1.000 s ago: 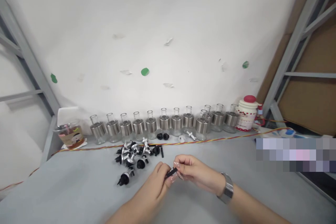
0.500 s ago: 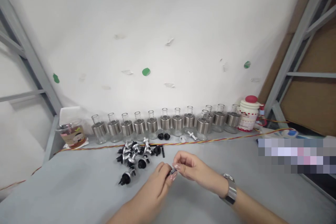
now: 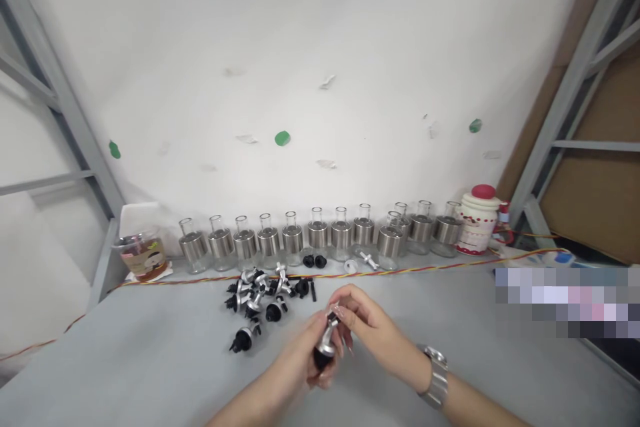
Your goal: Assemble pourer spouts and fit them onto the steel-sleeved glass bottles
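A silver-and-black bottle pourer (image 3: 327, 345) lies in my left hand (image 3: 306, 351), the fingers closed round its black stopper end. Its spout points up and away from me. At the spout's tip, thumb and fingers of my right hand (image 3: 367, 318) pinch a small dark part; the fingers hide most of it. A steel watch circles my right wrist. To the left of my hands, several similar pourers (image 3: 257, 303) lie in a loose heap, with one pourer (image 3: 243, 339) apart in front. A thin black piece (image 3: 313, 291) lies just beyond my hands.
Several glass bottles (image 3: 269, 240) with steel sleeves line the wall. Before them are two black stoppers (image 3: 315, 261), a clear ring (image 3: 351, 267) and a silver spout (image 3: 369, 261). A twisted cable (image 3: 200, 279) crosses the table. A drink cup (image 3: 145, 258) and a white jar (image 3: 477, 221) flank the row.
My left hand has turned, bringing the pourer's silver body and black end into sight. My right fingers stay at its tip. The view has shifted slightly.
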Motion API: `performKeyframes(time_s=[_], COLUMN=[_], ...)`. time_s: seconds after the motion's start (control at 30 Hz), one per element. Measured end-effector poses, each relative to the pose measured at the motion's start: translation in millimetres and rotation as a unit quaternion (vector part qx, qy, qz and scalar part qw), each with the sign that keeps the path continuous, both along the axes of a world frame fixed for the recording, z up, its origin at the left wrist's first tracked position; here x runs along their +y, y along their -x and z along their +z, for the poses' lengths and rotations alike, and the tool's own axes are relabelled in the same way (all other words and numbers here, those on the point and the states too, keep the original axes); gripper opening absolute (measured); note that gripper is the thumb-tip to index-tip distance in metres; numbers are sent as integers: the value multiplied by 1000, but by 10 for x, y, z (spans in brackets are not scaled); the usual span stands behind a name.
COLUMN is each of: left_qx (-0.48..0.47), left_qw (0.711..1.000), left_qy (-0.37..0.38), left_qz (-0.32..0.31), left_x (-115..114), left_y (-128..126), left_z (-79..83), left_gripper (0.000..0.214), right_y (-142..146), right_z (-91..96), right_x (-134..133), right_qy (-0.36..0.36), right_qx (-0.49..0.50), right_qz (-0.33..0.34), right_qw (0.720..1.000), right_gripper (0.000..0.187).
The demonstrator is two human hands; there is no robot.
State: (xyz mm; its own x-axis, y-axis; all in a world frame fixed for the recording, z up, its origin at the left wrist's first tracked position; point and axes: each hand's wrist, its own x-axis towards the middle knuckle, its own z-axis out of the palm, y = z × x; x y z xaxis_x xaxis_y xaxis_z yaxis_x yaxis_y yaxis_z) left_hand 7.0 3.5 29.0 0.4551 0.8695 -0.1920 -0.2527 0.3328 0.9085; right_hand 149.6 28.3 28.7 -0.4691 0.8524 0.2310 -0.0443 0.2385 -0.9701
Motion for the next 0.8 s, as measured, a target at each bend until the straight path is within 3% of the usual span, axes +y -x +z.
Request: performKeyframes(time_s=[0.1, 0.23, 0.47, 0.6, 0.67, 0.73, 0.77, 0.8], left_qx=[-29, -20, 7, 18, 81, 212, 297, 388], left_qw=[999, 998, 997, 993, 987, 953, 914, 853], left_qy=[35, 49, 36, -31, -76, -166, -229, -304], left_qz=[23, 46, 73, 108, 114, 135, 157, 170], left_x=[10, 44, 73, 53, 67, 102, 125, 151], left_y=[53, 106, 42, 47, 94, 169, 213, 257], left_z=[86, 119, -53, -23, 13, 30, 28, 19], left_gripper=[38, 39, 48, 45, 47, 47, 44, 39], right_y=[-9, -25, 17, 93, 115, 99, 73, 34], right_z=[15, 39, 11, -16, -47, -94, -120, -146], right_x=[-53, -112, -149, -224, -209, -122, -50, 35], right_qy=[-99, -182, -157, -116, -111, -106, -98, -93], right_qx=[-69, -119, -82, -73, -79, -82, -86, -101], right_qz=[-65, -67, -72, -58, -43, -71, -101, -132], right_qw=[991, 974, 982, 989, 990, 988, 986, 982], right_gripper=[25, 36, 33, 38, 37, 38, 39, 39])
